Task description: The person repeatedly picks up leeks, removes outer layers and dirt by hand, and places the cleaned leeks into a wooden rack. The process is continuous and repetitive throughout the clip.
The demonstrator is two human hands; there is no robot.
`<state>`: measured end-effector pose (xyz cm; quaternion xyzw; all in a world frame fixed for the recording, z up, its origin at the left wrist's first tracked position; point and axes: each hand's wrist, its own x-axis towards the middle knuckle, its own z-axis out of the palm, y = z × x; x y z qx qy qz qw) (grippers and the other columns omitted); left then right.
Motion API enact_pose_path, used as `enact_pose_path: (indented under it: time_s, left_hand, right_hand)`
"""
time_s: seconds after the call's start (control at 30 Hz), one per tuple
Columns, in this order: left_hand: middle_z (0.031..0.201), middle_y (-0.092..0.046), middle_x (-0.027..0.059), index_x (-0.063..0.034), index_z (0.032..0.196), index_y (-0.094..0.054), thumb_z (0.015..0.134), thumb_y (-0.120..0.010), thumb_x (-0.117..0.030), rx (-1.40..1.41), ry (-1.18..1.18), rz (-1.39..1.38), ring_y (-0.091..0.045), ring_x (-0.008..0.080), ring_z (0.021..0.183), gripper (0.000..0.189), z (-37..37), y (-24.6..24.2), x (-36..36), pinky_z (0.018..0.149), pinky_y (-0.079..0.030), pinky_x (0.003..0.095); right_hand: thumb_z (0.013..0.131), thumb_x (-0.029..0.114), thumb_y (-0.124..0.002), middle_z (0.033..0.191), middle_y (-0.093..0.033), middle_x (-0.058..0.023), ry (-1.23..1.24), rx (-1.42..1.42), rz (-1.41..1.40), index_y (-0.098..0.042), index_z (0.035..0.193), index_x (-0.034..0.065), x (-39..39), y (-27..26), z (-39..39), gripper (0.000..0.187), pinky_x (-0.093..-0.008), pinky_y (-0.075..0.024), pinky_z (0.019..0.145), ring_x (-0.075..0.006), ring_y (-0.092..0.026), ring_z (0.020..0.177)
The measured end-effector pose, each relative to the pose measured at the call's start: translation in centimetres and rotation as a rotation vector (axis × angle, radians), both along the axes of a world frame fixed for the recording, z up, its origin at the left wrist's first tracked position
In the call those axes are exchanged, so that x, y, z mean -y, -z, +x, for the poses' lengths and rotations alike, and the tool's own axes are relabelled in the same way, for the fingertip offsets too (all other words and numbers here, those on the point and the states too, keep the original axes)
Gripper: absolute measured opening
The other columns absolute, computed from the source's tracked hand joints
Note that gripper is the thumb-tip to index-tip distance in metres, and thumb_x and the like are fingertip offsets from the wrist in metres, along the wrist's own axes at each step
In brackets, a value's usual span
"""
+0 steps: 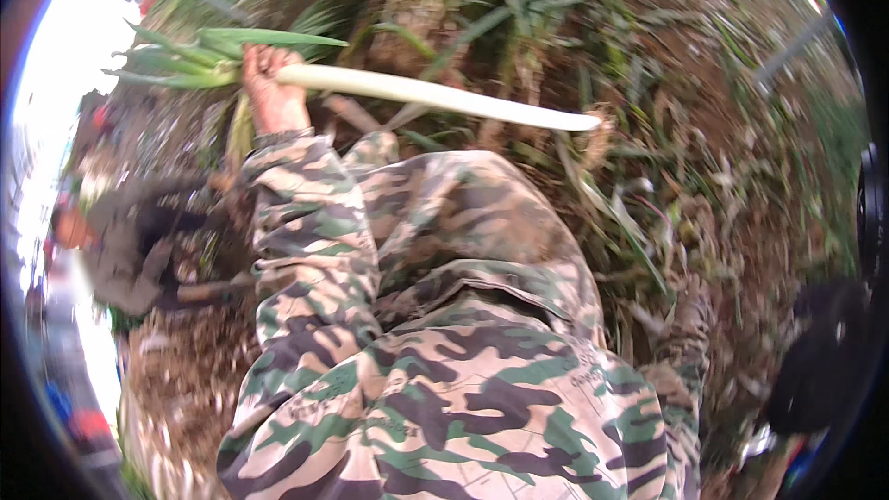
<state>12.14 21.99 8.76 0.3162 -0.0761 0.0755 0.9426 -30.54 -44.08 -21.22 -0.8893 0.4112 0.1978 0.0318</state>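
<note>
My left hand [274,89], bare and soiled, grips a long leek or large scallion [430,92] around the top of its pale shank. The green leaves fan out to the left of my fist. To the right, the white shank runs nearly level and ends in a tuft of brown roots [601,132]. It is held above my bent knee in camouflage trousers [479,215]. Down at the right, blurred against the soil, is what looks like my right hand [693,305] at the end of a camouflage sleeve; its fingers cannot be made out.
More leafy plants [417,14] stand in the soil ahead. Loose leaves and dry stalks [639,236] litter the ground at right. Another person [125,250] bends low at the left, near bare brown earth [184,368]. A dark object [819,354] is at the right rim.
</note>
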Motion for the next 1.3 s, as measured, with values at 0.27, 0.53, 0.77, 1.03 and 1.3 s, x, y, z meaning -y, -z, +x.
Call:
enact_pose_path:
  time_s: [0.27, 0.53, 0.77, 1.03, 1.3]
  left_hand:
    - [0.051, -0.036, -0.0062, -0.0145, 0.069, -0.046, 0.094, -0.051, -0.036, 0.278, -0.634, 0.050, -0.037, 0.0092, 0.045, 0.034, -14.0, -7.7, -15.3, 0.052, -0.035, 0.0283]
    - [0.067, -0.043, 0.0009, -0.0102, 0.074, -0.042, 0.096, -0.046, -0.022, 0.068, -1.239, 0.027, -0.047, 0.0184, 0.067, 0.025, -24.5, 2.6, -27.7, 0.074, -0.046, 0.0367]
    - [0.085, -0.055, 0.0071, -0.0028, 0.103, -0.052, 0.079, -0.067, -0.035, -0.896, -0.436, 0.028, -0.054, 0.0268, 0.077, 0.043, -28.7, 24.1, -37.0, 0.074, -0.046, 0.0410]
    - [0.096, -0.061, 0.0080, -0.0083, 0.100, -0.054, 0.091, -0.057, -0.025, -0.332, -1.176, 0.680, -0.058, 0.0173, 0.086, 0.019, -18.7, 11.4, -25.1, 0.071, -0.043, 0.0343]
    - [0.113, -0.062, 0.0044, -0.0093, 0.114, -0.058, 0.094, -0.054, -0.020, -0.319, -0.213, 0.680, -0.060, 0.0162, 0.099, 0.023, -6.7, 3.9, 5.1, 0.084, -0.045, 0.0291]
  right_hand:
    - [0.079, 0.026, -0.066, 0.106, -0.061, -0.0214, -0.387, -0.007, 0.155, -0.053, 0.123, 0.0095, -8.1, 2.7, 9.1, 0.048, -0.0465, -0.0468, 0.084, -0.0393, -0.058, 0.097]
    - [0.082, 0.027, -0.065, 0.111, -0.057, -0.0229, -0.483, 0.015, 0.237, -0.054, 0.121, 0.0093, -9.0, 4.7, 12.1, 0.045, -0.0473, -0.0455, 0.085, -0.0396, -0.054, 0.106]
    - [0.080, 0.022, -0.062, 0.109, -0.061, -0.0216, -0.439, -0.033, 0.290, -0.057, 0.121, 0.0156, -9.9, 4.4, 14.6, 0.042, -0.0463, -0.0459, 0.087, -0.0400, -0.057, 0.104]
    - [0.087, 0.033, -0.055, 0.103, -0.062, -0.0218, -0.491, 0.238, 0.684, -0.057, 0.119, 0.0088, -12.4, 3.6, 17.7, 0.040, -0.0450, -0.0459, 0.079, -0.0404, -0.058, 0.096]
    - [0.091, 0.023, -0.055, 0.090, -0.064, -0.0089, 0.067, 0.452, 1.166, -0.056, 0.117, 0.0027, -19.2, 9.6, 30.5, 0.033, -0.0274, -0.0431, 0.054, -0.0173, -0.057, 0.068]
